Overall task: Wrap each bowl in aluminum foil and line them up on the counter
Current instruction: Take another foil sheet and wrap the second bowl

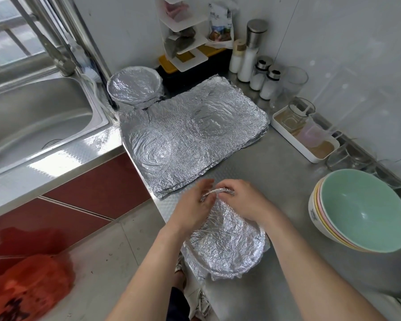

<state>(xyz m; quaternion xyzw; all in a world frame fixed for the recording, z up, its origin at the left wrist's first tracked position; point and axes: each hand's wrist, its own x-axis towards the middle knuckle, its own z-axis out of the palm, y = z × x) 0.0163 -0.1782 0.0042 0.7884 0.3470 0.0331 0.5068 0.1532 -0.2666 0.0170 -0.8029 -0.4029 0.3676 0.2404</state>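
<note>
Soft daylight from the window [7, 31] — foil glare, edges bowed, slightly blurred.

Of the foil-wrapped bowl [227, 242] at the near edge of the counter [276, 163] we see only foil, and the left hand [190, 205] on it has blurred fingertips. In the stack of bowls [366, 209] by the right edge, we see only rims beneath the green one.
</note>
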